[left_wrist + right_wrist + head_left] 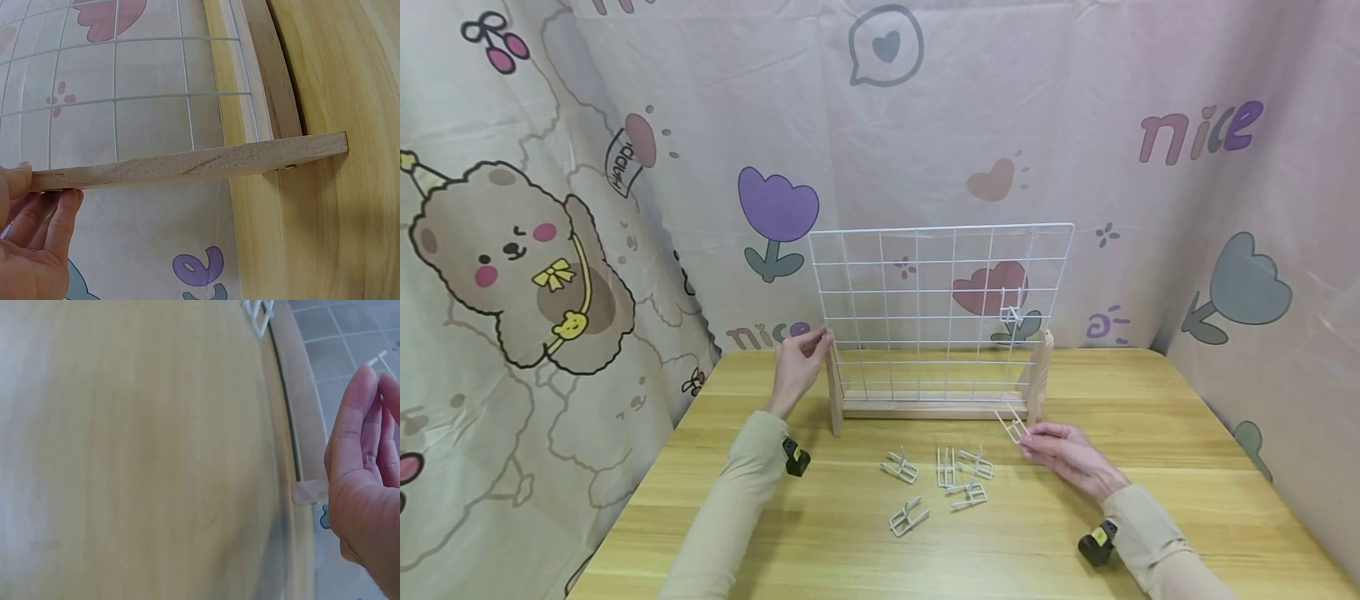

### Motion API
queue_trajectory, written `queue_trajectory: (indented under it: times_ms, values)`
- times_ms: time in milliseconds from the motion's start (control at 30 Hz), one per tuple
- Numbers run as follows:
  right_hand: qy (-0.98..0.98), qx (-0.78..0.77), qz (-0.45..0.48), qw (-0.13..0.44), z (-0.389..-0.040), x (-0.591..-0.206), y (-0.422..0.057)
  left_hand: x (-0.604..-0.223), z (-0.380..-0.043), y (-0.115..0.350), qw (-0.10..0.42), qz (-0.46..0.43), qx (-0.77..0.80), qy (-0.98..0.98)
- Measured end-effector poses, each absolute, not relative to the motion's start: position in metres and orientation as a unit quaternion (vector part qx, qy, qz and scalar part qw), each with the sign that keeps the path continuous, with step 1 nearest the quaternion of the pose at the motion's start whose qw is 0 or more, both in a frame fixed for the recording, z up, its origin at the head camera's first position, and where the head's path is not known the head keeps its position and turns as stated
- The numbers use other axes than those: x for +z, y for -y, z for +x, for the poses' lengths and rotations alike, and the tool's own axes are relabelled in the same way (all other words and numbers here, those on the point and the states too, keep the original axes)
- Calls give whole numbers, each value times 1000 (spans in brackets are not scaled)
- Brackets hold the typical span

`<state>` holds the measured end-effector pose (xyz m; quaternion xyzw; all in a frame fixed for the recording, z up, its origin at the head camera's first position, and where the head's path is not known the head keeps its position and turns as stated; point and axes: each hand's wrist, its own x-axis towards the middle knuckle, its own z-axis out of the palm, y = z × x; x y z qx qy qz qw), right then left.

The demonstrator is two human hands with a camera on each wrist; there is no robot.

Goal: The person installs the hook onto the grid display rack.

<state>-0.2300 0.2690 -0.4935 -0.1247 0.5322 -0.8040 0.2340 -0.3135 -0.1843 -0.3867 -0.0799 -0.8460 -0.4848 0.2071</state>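
Observation:
A white wire grid panel (917, 262) stands upright in a wooden stand (925, 410). My left hand (797, 367) holds the top of the stand's left wooden post (206, 159), thumb on one side and fingers on the other in the left wrist view. My right hand (1071, 457) pinches a white wire hook (1017, 429) by one end, in front of the stand's right post (1039, 379). Its prongs point up and left. In the right wrist view, the fingers (357, 403) hide most of this hook. Another white hook (1011, 314) hangs on the grid's right side.
Several more white hooks (946, 468) lie loose on the wooden table (820, 533), between my forearms and in front of the stand. Behind and to the left hang printed curtains (700, 108). A small black device (1097, 543) is worn at each wrist.

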Motion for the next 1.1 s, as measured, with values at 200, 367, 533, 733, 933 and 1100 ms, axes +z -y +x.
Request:
queue_trajectory:
  times_ms: [200,367,533,733,933,1100]
  values:
    - [-483,-830,-130,247,-231,-490,-264,-387,-314,185,205,-80,-486,846]
    - [-452,-848,-130,245,-231,-485,-258,-386,-313,185,206,-79,-487,845]
    - [-425,-869,-107,230,-229,-477,-250,-387,-313,185,207,-79,-487,845]
    - [-406,-885,-101,204,-226,-467,-239,-387,-314,185,206,-79,-487,845]
    - [-396,-895,-103,178,-224,-456,-228,-386,-313,184,210,-78,-486,845]
    - [-392,-901,-96,160,-222,-445,-219,-386,-313,184,211,-77,-485,845]
